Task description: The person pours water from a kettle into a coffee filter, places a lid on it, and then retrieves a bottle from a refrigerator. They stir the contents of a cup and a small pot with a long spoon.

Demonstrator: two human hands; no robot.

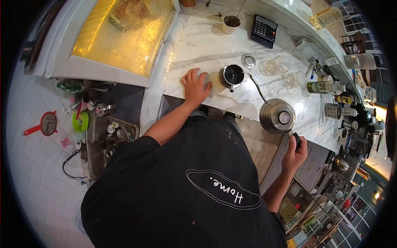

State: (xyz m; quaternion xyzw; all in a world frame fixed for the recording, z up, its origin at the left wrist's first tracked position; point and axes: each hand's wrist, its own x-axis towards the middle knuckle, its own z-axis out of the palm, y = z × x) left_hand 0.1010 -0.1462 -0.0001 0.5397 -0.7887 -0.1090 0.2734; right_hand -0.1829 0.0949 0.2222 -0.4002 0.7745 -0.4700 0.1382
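My right hand (295, 153) is closed around the black handle of a steel gooseneck kettle (276, 115). The kettle's long spout reaches up to a metal cup (231, 77) with dark contents, its tip at the rim. I cannot make out whether water is flowing. Left of the cup, my left hand (196, 87) lies on the marble counter (198, 49) with fingers spread, holding nothing. A small round metal lid (248, 61) sits just beyond the cup. Clear glasses (278, 65) stand to its right.
A black calculator (264, 30) and a small white pot (230, 25) are at the back. A lit display case (120, 37) borders the left side, above a cluttered sink (109, 140). Bottles, including a green-labelled one (326, 87), line the right.
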